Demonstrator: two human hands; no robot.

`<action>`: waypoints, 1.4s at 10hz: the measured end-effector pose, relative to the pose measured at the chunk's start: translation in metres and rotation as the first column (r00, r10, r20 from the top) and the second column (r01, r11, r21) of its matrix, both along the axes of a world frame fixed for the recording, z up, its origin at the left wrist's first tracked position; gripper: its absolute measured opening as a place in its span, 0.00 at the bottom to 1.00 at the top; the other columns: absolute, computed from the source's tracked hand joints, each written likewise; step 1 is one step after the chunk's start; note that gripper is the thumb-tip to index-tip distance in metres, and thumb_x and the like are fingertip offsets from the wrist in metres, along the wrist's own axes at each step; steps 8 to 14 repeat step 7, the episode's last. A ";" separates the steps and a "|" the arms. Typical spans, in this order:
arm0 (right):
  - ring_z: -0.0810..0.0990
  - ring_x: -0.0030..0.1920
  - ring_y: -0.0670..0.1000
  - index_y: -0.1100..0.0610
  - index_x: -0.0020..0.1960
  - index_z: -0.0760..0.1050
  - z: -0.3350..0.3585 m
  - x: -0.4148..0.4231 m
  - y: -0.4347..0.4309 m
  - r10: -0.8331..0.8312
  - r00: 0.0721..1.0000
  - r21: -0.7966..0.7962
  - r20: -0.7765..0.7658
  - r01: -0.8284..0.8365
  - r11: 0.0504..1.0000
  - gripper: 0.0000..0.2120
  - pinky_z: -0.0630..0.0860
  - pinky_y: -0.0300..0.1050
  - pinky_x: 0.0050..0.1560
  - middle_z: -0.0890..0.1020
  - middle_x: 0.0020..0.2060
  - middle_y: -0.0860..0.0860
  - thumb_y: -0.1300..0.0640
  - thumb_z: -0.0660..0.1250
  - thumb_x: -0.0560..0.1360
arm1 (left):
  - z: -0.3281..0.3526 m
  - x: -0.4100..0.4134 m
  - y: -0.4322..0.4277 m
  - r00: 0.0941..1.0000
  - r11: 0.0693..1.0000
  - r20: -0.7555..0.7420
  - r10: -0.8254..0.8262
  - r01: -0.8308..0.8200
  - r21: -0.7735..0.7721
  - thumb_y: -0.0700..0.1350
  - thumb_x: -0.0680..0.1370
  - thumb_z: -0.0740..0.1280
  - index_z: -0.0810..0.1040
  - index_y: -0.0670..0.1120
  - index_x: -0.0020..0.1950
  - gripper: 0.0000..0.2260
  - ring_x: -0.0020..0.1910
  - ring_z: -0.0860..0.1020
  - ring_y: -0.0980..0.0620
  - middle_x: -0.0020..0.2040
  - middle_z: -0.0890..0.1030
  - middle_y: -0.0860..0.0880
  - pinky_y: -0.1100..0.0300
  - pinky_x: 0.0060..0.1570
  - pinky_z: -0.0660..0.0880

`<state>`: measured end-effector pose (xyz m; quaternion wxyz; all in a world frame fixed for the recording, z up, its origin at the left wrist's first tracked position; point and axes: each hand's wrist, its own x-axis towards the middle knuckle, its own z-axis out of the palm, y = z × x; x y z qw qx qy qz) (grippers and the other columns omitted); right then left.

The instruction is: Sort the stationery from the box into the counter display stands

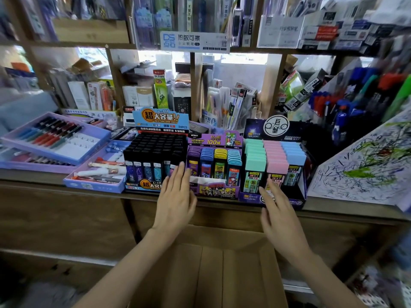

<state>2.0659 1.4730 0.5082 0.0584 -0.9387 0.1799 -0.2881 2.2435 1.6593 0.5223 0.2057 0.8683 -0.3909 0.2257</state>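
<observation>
Three display stands sit side by side on the wooden counter (44, 176). The left stand (155, 152) holds black-capped lead cases. The purple middle stand (214, 161) holds purple, blue, yellow and light-blue cases. The dark right stand (274, 161) holds green, pink and blue cases. My left hand (175, 201) is flat with straight fingers, its tips at the seam between the left and middle stands. My right hand (278, 212) is spread in front of the right stand's lower edge and holds nothing. A brown cardboard box (222, 270) lies open below my arms.
Purple trays of pens (55, 138) and a blue tray (97, 172) lie left of the stands. A tilted rack of markers (355, 103) and a scribbled test sheet (364, 163) stand to the right. Packed wooden shelves rise behind.
</observation>
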 end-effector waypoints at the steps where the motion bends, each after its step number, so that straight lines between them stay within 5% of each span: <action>1: 0.63 0.72 0.56 0.60 0.70 0.67 0.000 0.003 0.004 0.018 1.000 -0.007 -0.008 -0.018 1.000 0.24 0.62 0.49 0.69 0.64 0.73 0.57 0.65 0.65 0.75 | -0.010 0.008 0.007 0.999 0.997 -0.035 0.037 -0.035 0.065 0.46 0.79 0.60 0.59 0.39 0.75 0.26 0.76 0.55 0.46 0.77 0.56 0.42 0.53 0.72 0.50; 4: 0.66 0.71 0.55 0.60 0.71 0.66 -0.015 0.015 0.014 0.027 0.995 0.029 -0.092 -0.025 0.999 0.24 0.60 0.48 0.71 0.70 0.69 0.55 0.63 0.63 0.76 | -0.014 0.014 0.011 0.991 0.996 -0.126 0.047 -0.038 0.076 0.44 0.79 0.61 0.59 0.39 0.75 0.26 0.73 0.61 0.41 0.78 0.48 0.39 0.52 0.69 0.63; 6: 0.53 0.75 0.47 0.53 0.75 0.57 -0.008 0.009 0.011 0.072 0.984 0.086 -0.161 -0.059 0.995 0.24 0.47 0.37 0.73 0.59 0.74 0.48 0.57 0.55 0.80 | -0.006 0.011 0.014 0.990 0.999 -0.141 0.028 -0.026 0.018 0.42 0.79 0.61 0.61 0.40 0.73 0.24 0.73 0.62 0.43 0.77 0.52 0.41 0.53 0.69 0.63; 7: 0.58 0.73 0.43 0.52 0.74 0.60 0.018 -0.005 0.019 0.096 0.995 0.241 -0.012 -0.091 0.966 0.22 0.51 0.35 0.71 0.63 0.72 0.46 0.55 0.57 0.80 | 0.007 -0.004 0.024 0.989 0.998 -0.146 0.021 -0.029 -0.053 0.42 0.79 0.62 0.64 0.41 0.72 0.22 0.72 0.64 0.45 0.76 0.59 0.43 0.54 0.68 0.63; 14: 0.58 0.73 0.43 0.52 0.74 0.60 0.018 -0.005 0.019 0.096 0.995 0.241 -0.012 -0.091 0.966 0.22 0.51 0.35 0.71 0.63 0.72 0.46 0.55 0.57 0.80 | 0.007 -0.004 0.024 0.989 0.998 -0.146 0.021 -0.029 -0.053 0.42 0.79 0.62 0.64 0.41 0.72 0.22 0.72 0.64 0.45 0.76 0.59 0.43 0.54 0.68 0.63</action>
